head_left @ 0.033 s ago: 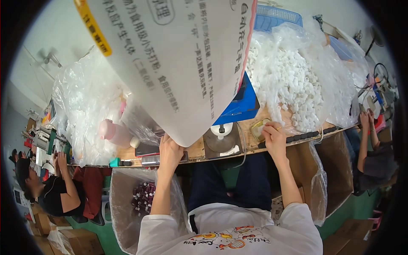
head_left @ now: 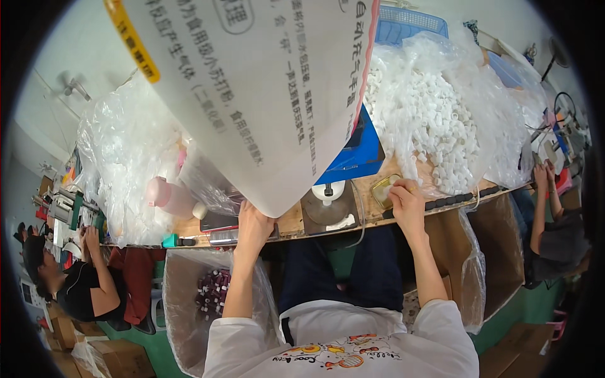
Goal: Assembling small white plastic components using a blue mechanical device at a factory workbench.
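Fingers (head_left: 396,189) of the right hand (head_left: 409,205) curl at a yellowish tray (head_left: 380,192) near the surface's (head_left: 291,222) front edge; whether these or the left hand's (head_left: 254,225) grip anything, I cannot tell.

Shirt: loose white cloth T-shirt (head_left: 340,320)
Print: yellow, orange and red cartoon figures (head_left: 350,361) with black lettering
Sleeves: short, wide white sleeves (head_left: 444,329), well below left grip (head_left: 253,223) and right grip (head_left: 405,200)
Trousers: dark navy trousers (head_left: 310,271), below both

White sheet (head_left: 252,107), foreground: slanting rows of dark Chinese characters, one heading in a rounded frame. Yellow strip (head_left: 133,44) along its left edge: dark characters. White shirt (head_left: 340,324): dark lettering beside colourful cartoon print (head_left: 350,362).
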`<action>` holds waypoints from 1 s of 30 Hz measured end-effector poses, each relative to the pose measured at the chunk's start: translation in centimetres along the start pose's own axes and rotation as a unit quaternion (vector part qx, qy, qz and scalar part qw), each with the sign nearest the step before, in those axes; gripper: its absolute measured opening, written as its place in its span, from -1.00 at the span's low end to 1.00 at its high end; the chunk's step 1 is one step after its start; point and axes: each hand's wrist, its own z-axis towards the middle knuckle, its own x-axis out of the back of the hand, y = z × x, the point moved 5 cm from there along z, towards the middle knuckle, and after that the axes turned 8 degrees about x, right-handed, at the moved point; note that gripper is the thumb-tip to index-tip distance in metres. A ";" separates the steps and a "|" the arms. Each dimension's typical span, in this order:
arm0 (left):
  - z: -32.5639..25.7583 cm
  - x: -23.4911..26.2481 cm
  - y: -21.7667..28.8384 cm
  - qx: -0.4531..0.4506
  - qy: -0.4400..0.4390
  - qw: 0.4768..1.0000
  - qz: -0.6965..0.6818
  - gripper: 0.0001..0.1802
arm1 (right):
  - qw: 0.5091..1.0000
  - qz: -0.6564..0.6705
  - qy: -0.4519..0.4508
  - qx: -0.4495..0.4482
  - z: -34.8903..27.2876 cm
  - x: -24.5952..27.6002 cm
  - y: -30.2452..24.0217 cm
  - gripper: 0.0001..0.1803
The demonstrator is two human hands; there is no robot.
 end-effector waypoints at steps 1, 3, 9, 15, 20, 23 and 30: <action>0.5 -0.1 0.4 -0.026 0.000 1.000 -0.007 -0.67 | 1.000 0.001 -0.001 -0.001 0.0 0.0 0.0 -0.91; 0.2 0.7 0.9 -0.035 0.028 0.999 -0.024 -0.66 | 0.999 -0.033 -0.021 0.015 0.1 0.1 -0.2 -0.86; -1.5 2.6 4.3 0.058 0.006 0.958 -0.282 -0.53 | 0.988 0.073 0.110 -0.085 -0.2 2.3 0.9 -0.87; 0.4 -2.9 5.6 0.101 0.011 0.918 -0.384 -0.71 | 0.939 0.274 0.108 -0.176 -0.4 -1.2 -0.7 -0.78; 1.4 -6.5 5.8 0.093 -0.161 0.924 -0.333 -0.71 | 0.934 0.318 0.080 -0.142 -0.4 -2.8 -3.1 -0.74; 1.8 -5.7 7.4 0.076 -0.154 0.924 -0.342 -0.68 | 0.900 0.375 0.058 -0.216 -0.4 -2.9 -3.0 -0.73; 1.4 -3.3 9.4 0.068 0.025 0.957 -0.281 -0.71 | 0.955 0.293 0.034 0.033 3.4 -3.2 -9.2 -0.75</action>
